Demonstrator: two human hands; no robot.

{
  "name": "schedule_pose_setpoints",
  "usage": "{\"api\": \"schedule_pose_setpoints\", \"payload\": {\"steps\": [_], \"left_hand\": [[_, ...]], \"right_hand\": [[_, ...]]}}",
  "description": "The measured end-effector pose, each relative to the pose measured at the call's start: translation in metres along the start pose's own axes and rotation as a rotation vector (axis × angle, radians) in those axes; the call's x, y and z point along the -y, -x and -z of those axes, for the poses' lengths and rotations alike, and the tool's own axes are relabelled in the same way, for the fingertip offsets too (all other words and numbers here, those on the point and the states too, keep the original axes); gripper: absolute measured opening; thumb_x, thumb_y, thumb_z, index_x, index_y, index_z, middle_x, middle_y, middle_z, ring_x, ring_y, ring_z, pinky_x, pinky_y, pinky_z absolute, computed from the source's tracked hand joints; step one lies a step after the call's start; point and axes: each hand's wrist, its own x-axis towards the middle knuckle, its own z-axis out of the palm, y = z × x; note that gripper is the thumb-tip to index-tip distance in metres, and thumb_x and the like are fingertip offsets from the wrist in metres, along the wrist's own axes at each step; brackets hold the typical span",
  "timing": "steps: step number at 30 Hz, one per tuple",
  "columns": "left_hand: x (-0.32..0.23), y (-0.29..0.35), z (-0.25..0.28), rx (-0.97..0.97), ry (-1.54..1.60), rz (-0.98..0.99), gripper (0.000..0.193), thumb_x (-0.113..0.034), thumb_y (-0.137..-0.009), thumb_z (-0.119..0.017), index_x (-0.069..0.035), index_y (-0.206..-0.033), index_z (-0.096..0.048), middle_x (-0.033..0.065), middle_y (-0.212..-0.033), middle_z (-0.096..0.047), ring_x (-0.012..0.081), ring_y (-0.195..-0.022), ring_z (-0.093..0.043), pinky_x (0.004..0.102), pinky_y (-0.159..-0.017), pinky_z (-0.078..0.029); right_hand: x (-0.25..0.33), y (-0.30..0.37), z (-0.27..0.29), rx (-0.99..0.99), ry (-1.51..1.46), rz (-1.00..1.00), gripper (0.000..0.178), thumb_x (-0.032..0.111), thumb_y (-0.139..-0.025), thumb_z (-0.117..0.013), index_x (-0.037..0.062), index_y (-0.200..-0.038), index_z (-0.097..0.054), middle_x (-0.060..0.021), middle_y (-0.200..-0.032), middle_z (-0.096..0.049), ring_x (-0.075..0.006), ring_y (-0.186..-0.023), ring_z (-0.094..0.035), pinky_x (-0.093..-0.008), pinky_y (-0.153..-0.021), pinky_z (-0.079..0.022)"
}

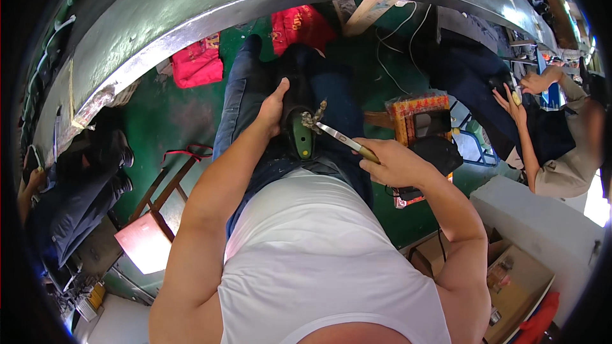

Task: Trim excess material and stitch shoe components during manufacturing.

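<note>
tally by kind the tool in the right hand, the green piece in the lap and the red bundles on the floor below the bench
Hand tool: 1
Green piece: 1
Red bundles: 2 (left bundle, right bundle)
Total: 4

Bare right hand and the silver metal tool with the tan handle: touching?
Touching. The head view shows the right hand gripping the silver metal tool by its tan handle, with no gap visible.
</note>
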Motion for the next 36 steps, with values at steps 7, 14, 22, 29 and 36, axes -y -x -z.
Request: {"api": "schedule_pose_setpoints", "payload": {"steps": [7,14,22,29,36], "left_hand": [[-0.019,0.038,-0.023,-0.007,-0.013,0.016,0.054,-0.050,-0.099,-0.053,-0.004,-0.127,-0.059,0.0134,-0.114,-0.068,0.0255,-0.100,-0.067,0.0393,-0.091,-0.054],[-0.072,0.017,-0.012,0.054,-0.576,-0.052,0.067,-0.054,-0.098,-0.053,-0.003,-0.141,-0.047,0.0112,-0.132,-0.060,0.0261,-0.117,-0.059,0.0407,-0.100,-0.047],[-0.045,0.054,-0.034,0.413,-0.810,-0.288,0.082,-0.010,-0.078,-0.079,0.005,-0.146,-0.037,0.0157,-0.133,-0.057,0.0194,-0.124,-0.054,0.0350,-0.104,-0.043],[-0.032,0.079,-0.023,0.002,-1.351,-0.433,0.037,-0.023,-0.094,-0.063,-0.008,-0.128,-0.064,0.0175,-0.113,-0.066,0.0171,-0.093,-0.064,0.0311,-0.079,-0.049],[-0.006,0.088,-0.028,-0.159,-1.244,-0.796,0.029,-0.027,-0.096,-0.060,-0.003,-0.106,-0.072,0.0196,-0.088,-0.070,0.0299,-0.074,-0.069,0.0364,-0.069,-0.053]], "right_hand": [[0.012,0.024,0.017,0.237,-0.153,-0.060,0.051,0.014,-0.091,-0.058,0.0011,-0.139,-0.047,-0.0160,-0.121,-0.063,-0.0312,-0.092,-0.065,-0.0367,-0.084,-0.051],[-0.055,0.010,-0.008,-0.186,-0.709,-0.085,0.030,0.015,-0.096,-0.056,-0.0002,-0.123,-0.058,-0.0098,-0.099,-0.066,-0.0100,-0.069,-0.055,-0.0255,-0.062,-0.049],[-0.062,0.001,-0.034,-0.189,-0.669,-0.231,0.026,0.018,-0.096,-0.058,0.0008,-0.115,-0.061,-0.0063,-0.089,-0.066,-0.0085,-0.060,-0.054,-0.0245,-0.057,-0.047],[-0.029,-0.011,-0.021,0.031,-0.379,-0.222,0.024,0.019,-0.093,-0.061,0.0018,-0.109,-0.062,-0.0047,-0.087,-0.063,-0.0131,-0.070,-0.058,-0.0278,-0.060,-0.048],[-0.027,-0.047,-0.022,0.148,-0.922,-0.313,0.032,0.021,-0.098,-0.060,-0.0001,-0.121,-0.058,-0.0074,-0.100,-0.066,-0.0119,-0.076,-0.061,-0.0253,-0.061,-0.050]]}}
